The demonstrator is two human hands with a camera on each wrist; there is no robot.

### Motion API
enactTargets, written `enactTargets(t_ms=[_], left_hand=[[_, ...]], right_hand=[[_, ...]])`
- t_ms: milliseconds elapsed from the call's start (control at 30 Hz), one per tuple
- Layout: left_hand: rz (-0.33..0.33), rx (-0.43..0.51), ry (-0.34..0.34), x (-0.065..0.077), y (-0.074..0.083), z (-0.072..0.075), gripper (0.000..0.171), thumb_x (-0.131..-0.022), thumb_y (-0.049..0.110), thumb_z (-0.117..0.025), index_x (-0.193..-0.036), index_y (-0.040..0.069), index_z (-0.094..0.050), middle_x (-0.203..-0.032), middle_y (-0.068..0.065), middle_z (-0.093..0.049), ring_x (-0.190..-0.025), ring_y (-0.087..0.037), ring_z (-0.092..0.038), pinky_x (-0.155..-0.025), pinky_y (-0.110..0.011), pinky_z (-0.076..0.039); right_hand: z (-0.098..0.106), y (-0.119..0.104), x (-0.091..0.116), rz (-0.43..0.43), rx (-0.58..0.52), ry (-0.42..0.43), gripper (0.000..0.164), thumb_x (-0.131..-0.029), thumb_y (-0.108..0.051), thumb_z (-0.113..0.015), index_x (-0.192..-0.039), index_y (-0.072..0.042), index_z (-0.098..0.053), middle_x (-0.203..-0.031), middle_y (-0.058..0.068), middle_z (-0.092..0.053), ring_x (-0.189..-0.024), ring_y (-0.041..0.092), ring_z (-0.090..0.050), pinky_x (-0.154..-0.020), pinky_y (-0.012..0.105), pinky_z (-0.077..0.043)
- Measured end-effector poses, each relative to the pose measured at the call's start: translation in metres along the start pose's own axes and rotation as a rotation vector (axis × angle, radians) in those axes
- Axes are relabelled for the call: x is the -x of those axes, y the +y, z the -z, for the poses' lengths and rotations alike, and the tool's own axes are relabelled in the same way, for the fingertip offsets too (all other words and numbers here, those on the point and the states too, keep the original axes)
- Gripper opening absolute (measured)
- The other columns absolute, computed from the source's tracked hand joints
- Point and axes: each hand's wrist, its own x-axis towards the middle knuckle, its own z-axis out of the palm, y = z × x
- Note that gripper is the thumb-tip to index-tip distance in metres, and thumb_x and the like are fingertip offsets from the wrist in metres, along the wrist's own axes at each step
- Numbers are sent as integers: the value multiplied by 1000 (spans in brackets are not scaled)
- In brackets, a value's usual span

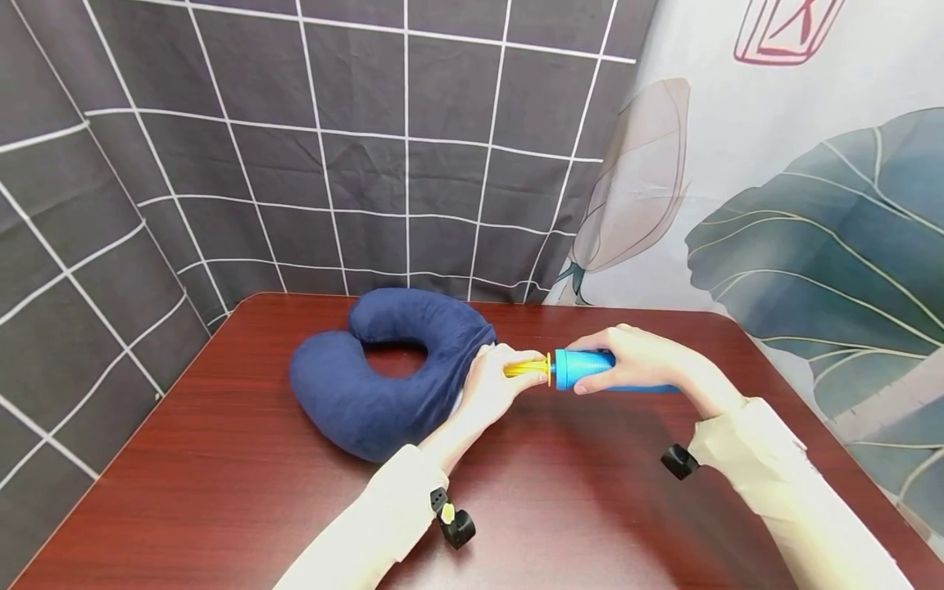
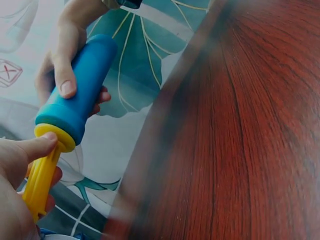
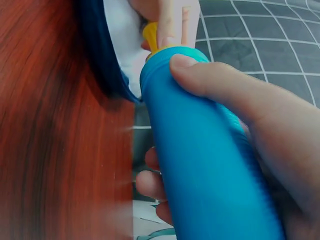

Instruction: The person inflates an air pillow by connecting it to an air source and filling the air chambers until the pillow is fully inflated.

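A dark blue U-shaped neck pillow (image 1: 383, 377) lies on the red-brown table (image 1: 243, 492). My right hand (image 1: 642, 360) grips the blue barrel of a hand pump (image 1: 586, 369) (image 2: 80, 90) (image 3: 200, 150), held level just above the table. My left hand (image 1: 494, 385) grips the pump's yellow nozzle end (image 1: 527, 369) (image 2: 42, 177) at the pillow's right end. A white patch of the pillow (image 3: 122, 45) shows beside the nozzle in the right wrist view. The place where nozzle meets pillow is hidden by my fingers.
A dark curtain with a white grid (image 1: 332, 147) hangs behind the table and along the left. A pale curtain with large green leaves (image 1: 811, 205) hangs at the right. The table's right edge (image 1: 811, 410) runs close to my right forearm.
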Motion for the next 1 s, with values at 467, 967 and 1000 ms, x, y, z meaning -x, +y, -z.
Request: enactTargets(t_ms=[467,967,1000], left_hand=[[-2,19,12,3,-4,-2,31,-80,35,-81,-109,23,-78,-89,2,-74,-86,-16,-57,-78,-27,-43],[-35,18,34,3,-4,-3,29,-80,32,-81,-108,23,-78,-88,3,-75,-83,-16,-58,-75,-25,-42],[-34,15,33,3,-4,-3,30,-80,32,-81,-108,23,-78,-88,2,-75,-83,-16,-58,-76,-25,-42]], right_hand=[[18,19,42,-21,35,88,63,-74,-54,-81,-126,-21,-68,-102,-6,-72,-79,6,-59,-66,23,-49],[29,54,86,-84,-24,143,59,-72,-44,-86,-125,-25,-69,-99,-10,-71,-79,1,-56,-63,22,-46],[30,55,89,-92,-21,146,59,-72,-44,-86,-125,-26,-69,-98,-11,-71,-79,1,-56,-63,22,-46]])
